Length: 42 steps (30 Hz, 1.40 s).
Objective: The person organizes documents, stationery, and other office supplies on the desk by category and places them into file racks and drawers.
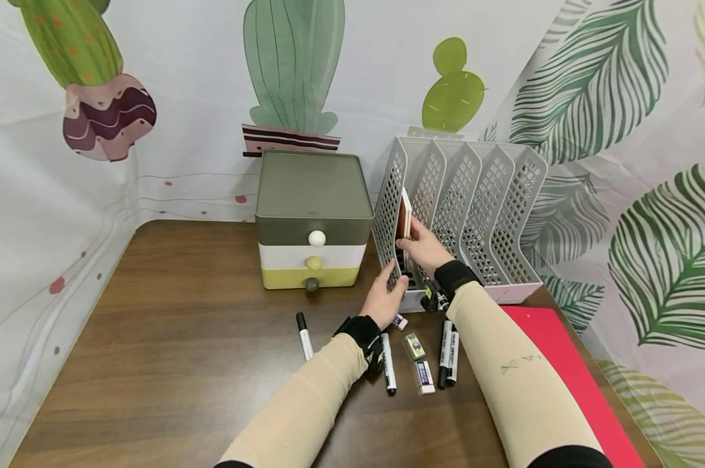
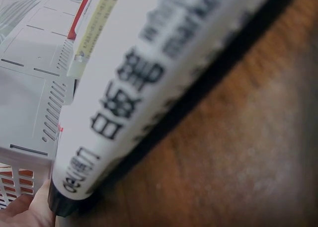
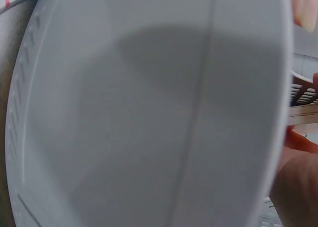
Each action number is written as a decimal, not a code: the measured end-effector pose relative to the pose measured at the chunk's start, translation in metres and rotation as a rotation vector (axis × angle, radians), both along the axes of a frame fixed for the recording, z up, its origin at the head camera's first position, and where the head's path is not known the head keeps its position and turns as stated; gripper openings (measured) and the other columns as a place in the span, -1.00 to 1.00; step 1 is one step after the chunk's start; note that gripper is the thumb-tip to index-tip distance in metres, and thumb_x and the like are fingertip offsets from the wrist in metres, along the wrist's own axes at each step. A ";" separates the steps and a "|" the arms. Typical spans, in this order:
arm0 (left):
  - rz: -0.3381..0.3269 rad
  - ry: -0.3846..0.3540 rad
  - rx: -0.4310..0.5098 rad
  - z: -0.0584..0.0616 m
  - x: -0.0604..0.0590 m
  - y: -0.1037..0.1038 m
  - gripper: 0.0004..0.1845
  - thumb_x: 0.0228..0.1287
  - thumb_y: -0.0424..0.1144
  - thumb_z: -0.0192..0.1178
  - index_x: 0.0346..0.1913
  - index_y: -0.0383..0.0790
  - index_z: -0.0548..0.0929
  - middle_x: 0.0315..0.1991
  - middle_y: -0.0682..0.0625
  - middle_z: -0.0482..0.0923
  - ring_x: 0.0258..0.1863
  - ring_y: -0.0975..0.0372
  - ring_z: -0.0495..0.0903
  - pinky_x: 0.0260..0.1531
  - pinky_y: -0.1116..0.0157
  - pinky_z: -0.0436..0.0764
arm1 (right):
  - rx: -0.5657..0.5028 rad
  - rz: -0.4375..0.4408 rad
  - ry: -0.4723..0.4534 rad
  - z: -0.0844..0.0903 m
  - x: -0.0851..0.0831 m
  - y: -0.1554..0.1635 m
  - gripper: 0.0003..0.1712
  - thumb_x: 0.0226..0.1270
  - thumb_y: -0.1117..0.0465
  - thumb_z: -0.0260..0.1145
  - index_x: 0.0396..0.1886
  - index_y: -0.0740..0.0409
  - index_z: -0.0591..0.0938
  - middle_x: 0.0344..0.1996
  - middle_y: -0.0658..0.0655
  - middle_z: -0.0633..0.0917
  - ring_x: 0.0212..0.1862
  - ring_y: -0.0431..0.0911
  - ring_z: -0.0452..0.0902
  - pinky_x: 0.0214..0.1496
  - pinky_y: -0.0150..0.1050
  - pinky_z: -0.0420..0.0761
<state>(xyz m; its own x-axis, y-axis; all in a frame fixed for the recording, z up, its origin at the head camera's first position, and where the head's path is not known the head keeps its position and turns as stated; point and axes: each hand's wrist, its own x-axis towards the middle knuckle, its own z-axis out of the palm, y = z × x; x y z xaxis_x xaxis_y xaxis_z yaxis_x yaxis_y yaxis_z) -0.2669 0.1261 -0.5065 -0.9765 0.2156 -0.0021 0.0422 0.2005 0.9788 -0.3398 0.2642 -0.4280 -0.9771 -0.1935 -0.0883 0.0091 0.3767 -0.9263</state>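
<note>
Counting five markers (image 1: 304, 335), two erasers (image 1: 424, 376)

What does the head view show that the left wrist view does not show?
Only the head view shows both hands at the white file rack: the right hand holds a thin book in its leftmost slot, the left hand touches the rack's front. It also shows the drawer box and a red folder.

Only the left wrist view shows, blurred, printed characters on a marker.

Both show the rack and the wooden table.
</note>
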 end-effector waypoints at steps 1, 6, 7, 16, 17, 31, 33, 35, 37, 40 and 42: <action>-0.001 -0.001 0.000 0.000 0.000 0.000 -0.32 0.71 0.00 0.00 0.72 -0.08 0.15 0.65 -0.26 0.18 0.63 -0.07 0.18 0.59 -0.02 0.23 | 0.009 -0.006 0.004 0.000 0.000 0.000 -0.16 0.69 0.34 0.03 0.79 -0.15 -0.02 0.68 0.29 0.15 0.66 0.22 0.10 0.63 0.19 0.22; -0.002 -0.001 0.015 -0.005 -0.003 0.002 -0.32 0.70 -0.02 0.01 0.72 -0.07 0.15 0.65 -0.25 0.18 0.64 -0.07 0.17 0.60 -0.02 0.22 | 0.032 -0.029 0.028 0.000 0.000 -0.003 -0.20 0.70 0.35 -0.03 0.78 -0.14 0.00 0.67 0.31 0.16 0.65 0.24 0.11 0.63 0.17 0.22; -0.002 -0.002 0.019 -0.005 -0.004 0.002 -0.32 0.70 -0.03 0.01 0.72 -0.07 0.15 0.65 -0.25 0.18 0.64 -0.06 0.17 0.60 -0.02 0.22 | 0.035 -0.031 0.034 0.000 0.000 -0.003 -0.20 0.69 0.36 -0.04 0.78 -0.13 0.01 0.67 0.32 0.17 0.65 0.25 0.11 0.64 0.17 0.22; -0.014 0.000 0.022 -0.006 -0.004 0.003 -0.32 0.70 0.00 0.01 0.72 -0.05 0.15 0.65 -0.28 0.17 0.63 -0.08 0.19 0.58 -0.03 0.25 | 0.054 -0.036 0.066 0.002 0.004 0.000 -0.18 0.66 0.38 0.01 0.78 -0.08 0.03 0.65 0.32 0.22 0.64 0.23 0.15 0.62 0.15 0.26; -0.017 0.003 0.021 -0.006 -0.004 0.004 -0.32 0.70 0.01 0.01 0.72 -0.05 0.15 0.64 -0.28 0.18 0.62 -0.08 0.19 0.58 -0.04 0.25 | 0.057 -0.034 0.075 0.003 0.006 0.001 -0.18 0.65 0.38 0.02 0.78 -0.06 0.04 0.64 0.32 0.23 0.63 0.24 0.16 0.62 0.16 0.27; -0.021 0.050 -0.052 0.003 0.000 -0.014 -0.29 0.70 0.00 0.02 0.70 -0.25 0.15 0.65 -0.28 0.16 0.62 -0.11 0.21 0.59 -0.02 0.24 | 0.207 -0.057 0.171 0.020 0.048 0.012 -0.18 0.71 0.14 0.07 0.78 0.02 -0.04 0.64 0.32 0.23 0.64 0.23 0.15 0.58 0.15 0.34; -0.022 0.054 -0.059 0.007 0.003 -0.021 -0.29 0.71 0.01 0.02 0.69 -0.26 0.16 0.64 -0.29 0.18 0.59 -0.13 0.26 0.56 -0.03 0.28 | 0.188 -0.059 0.181 0.022 0.056 0.012 -0.18 0.71 0.14 0.08 0.78 0.02 -0.04 0.65 0.30 0.23 0.64 0.23 0.15 0.58 0.16 0.35; -0.031 0.057 -0.057 0.010 0.007 -0.028 -0.29 0.71 0.01 0.01 0.69 -0.26 0.15 0.63 -0.30 0.20 0.56 -0.16 0.30 0.54 -0.05 0.33 | 0.181 -0.059 0.195 0.025 0.064 0.012 -0.18 0.71 0.13 0.09 0.78 0.02 -0.04 0.65 0.30 0.24 0.64 0.22 0.16 0.58 0.17 0.34; -0.048 0.053 -0.056 0.013 0.010 -0.037 -0.29 0.72 0.04 0.00 0.70 -0.22 0.13 0.63 -0.30 0.20 0.54 -0.18 0.33 0.52 -0.05 0.37 | 0.173 -0.054 0.214 0.027 0.071 0.012 -0.18 0.72 0.13 0.10 0.78 0.04 -0.04 0.64 0.31 0.25 0.63 0.23 0.18 0.58 0.17 0.34; -0.079 0.057 -0.061 0.018 0.016 -0.050 -0.29 0.72 0.05 -0.02 0.71 -0.20 0.12 0.63 -0.31 0.20 0.54 -0.20 0.34 0.50 -0.06 0.38 | 0.159 -0.042 0.250 0.028 0.081 0.013 -0.19 0.73 0.14 0.10 0.77 0.06 -0.03 0.62 0.34 0.27 0.62 0.24 0.21 0.59 0.17 0.32; -0.100 0.056 -0.074 0.022 0.021 -0.059 -0.29 0.72 0.07 -0.02 0.71 -0.17 0.12 0.62 -0.31 0.20 0.53 -0.19 0.34 0.50 -0.06 0.38 | 0.144 -0.031 0.275 0.028 0.086 0.014 -0.20 0.73 0.16 0.11 0.77 0.09 -0.02 0.61 0.37 0.29 0.61 0.26 0.22 0.59 0.19 0.31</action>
<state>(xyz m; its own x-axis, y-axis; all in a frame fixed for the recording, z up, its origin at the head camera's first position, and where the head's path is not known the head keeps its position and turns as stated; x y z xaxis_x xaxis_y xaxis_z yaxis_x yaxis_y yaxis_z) -0.2458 0.0670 -0.4846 -0.9492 0.3130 0.0320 0.1193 0.2638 0.9572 -0.2542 0.2781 -0.4004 -0.9735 -0.1675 0.1557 -0.2206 0.5076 -0.8329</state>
